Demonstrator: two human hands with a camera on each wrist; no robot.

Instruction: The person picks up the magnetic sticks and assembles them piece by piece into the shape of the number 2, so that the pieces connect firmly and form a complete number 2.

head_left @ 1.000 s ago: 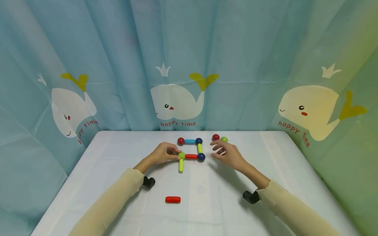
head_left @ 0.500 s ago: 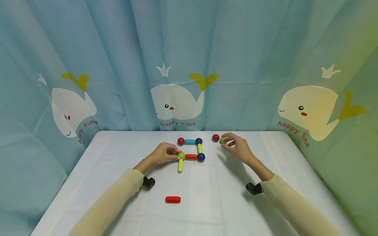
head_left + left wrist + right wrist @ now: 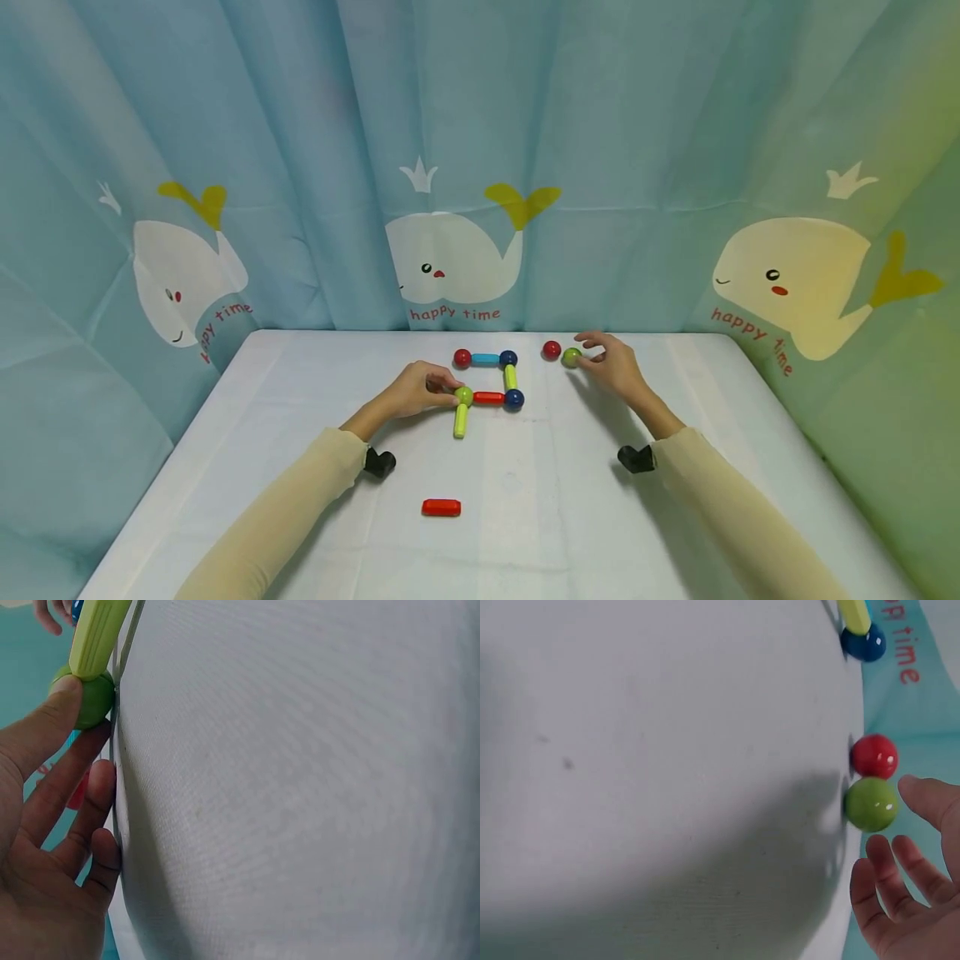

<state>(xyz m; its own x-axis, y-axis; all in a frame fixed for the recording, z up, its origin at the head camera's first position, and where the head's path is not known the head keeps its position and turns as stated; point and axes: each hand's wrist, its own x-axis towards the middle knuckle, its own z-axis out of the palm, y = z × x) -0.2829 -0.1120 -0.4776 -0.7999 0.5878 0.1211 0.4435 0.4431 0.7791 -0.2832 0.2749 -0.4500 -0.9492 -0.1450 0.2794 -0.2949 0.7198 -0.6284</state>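
Observation:
My left hand pinches a green ball between thumb and forefinger, at the left corner of a chain of magnetic rods and balls. From that ball a yellow-green rod points toward me, and a red rod runs right to a dark blue ball. Another yellow-green rod leads back to a second blue ball, then a light blue rod and a red ball. My right hand has its fingers parted beside a loose green ball.
A loose red ball sits right against the loose green one. Nearer to me, a single red rod lies on the white table. A blue curtain with whale prints rises behind the table's back edge.
My right hand has moved right and back, from beside the chain to the loose green ball, its fingers now more parted than half a second ago. The left hand keeps its pinch.

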